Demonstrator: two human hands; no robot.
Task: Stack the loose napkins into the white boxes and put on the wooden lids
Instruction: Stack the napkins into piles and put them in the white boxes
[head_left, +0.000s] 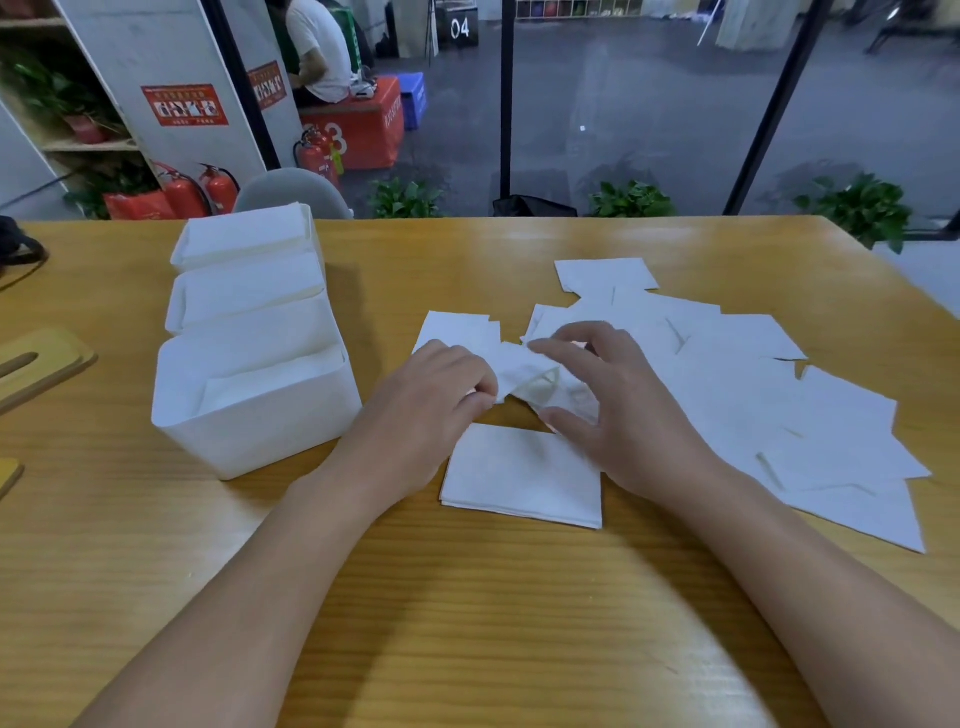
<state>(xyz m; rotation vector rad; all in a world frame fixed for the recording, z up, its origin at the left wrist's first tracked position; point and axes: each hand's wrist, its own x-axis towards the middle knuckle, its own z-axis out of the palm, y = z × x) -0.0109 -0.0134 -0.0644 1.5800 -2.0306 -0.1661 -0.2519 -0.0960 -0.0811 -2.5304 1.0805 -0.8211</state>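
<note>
— Napkins: where do they lie, and which one is being worked?

— One crumpled napkin (535, 376) is held up between the two hands, just above the wooden table (467, 623). The left hand (431, 400) pinches its left end with curled fingers. The right hand (618, 410) has thumb and fingers bent round its right side, though how firmly they close on it cannot be told for sure. Directly beneath the hands, toward the person, sits a small squared stack of napkins (522, 475). Spread out to the right of the right hand is the loose heap of napkins (753, 395), many still unsorted.

— And the boxes?

— Three white boxes (249, 332) stand in a row to the left of the left hand, the nearest (254, 410) only partly filled, the two beyond it holding more. None has a lid. A wooden lid (41, 364) with a slot lies farther left again, well apart from the hands, and a corner of another shows at the table's near-left edge.

— So which step is this?

— Most likely smoothing a single napkin before adding it to the stack. The task looks well short of done.

— What does the next move call for?

— Probably flattening the sheet without tearing it, laying it square on the stack, then carrying the stack leftward into the nearest box.
</note>
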